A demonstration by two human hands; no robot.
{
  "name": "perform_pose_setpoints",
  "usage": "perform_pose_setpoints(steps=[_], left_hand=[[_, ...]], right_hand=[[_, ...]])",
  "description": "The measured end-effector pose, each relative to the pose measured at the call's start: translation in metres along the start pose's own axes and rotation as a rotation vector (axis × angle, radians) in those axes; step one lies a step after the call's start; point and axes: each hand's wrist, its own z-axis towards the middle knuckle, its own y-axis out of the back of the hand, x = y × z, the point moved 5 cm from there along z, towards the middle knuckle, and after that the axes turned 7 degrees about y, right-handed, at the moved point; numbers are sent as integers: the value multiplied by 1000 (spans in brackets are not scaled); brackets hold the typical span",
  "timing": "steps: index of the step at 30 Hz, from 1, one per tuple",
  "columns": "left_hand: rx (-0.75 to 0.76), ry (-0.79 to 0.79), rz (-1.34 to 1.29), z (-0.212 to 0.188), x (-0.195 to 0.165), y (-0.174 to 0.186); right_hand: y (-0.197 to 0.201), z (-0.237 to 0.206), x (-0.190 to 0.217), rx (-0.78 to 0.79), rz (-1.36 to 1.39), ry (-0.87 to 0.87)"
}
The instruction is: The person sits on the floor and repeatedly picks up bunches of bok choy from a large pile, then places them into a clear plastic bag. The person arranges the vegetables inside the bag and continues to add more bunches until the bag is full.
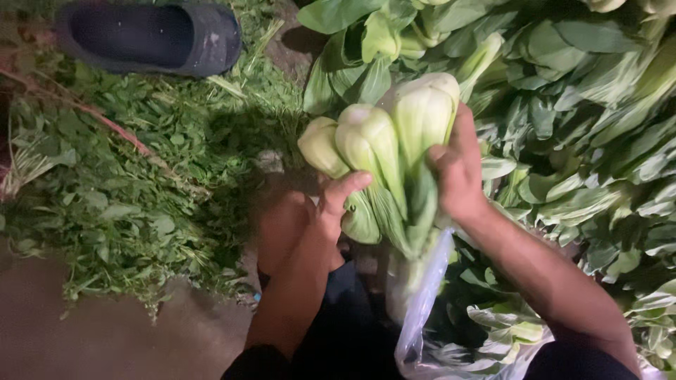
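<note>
Holding bok choy (384, 141) bunch upright between us: left hand (331, 207) cups base, fingers curled; right hand (458, 172) clamps side. We keep stems aligned, grip gentle, bag (422, 309) mouth open just below.

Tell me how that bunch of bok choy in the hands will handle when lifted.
The bok choy bunch probably stays firm at its thick pale bases, while the leaves droop. Loose heads may slip apart, since the left hand and right hand both clasp it.
</note>
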Motion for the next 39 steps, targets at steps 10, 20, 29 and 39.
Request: perform_pose_setpoints(steps=[10, 20, 29, 39], left_hand=[[-48, -51, 5, -24, -14, 35], [-62, -193, 47, -22, -37, 78], [-16, -158, 87, -15, -49, 50], [162, 102, 125, -83, 11, -87]], right_hand=[[-42, -29, 21, 325, -69, 88], [103, 92, -144, -52, -1181, -308], [142, 26, -34, -299, -572, -63], [57, -118, 191, -432, -426, 231]])
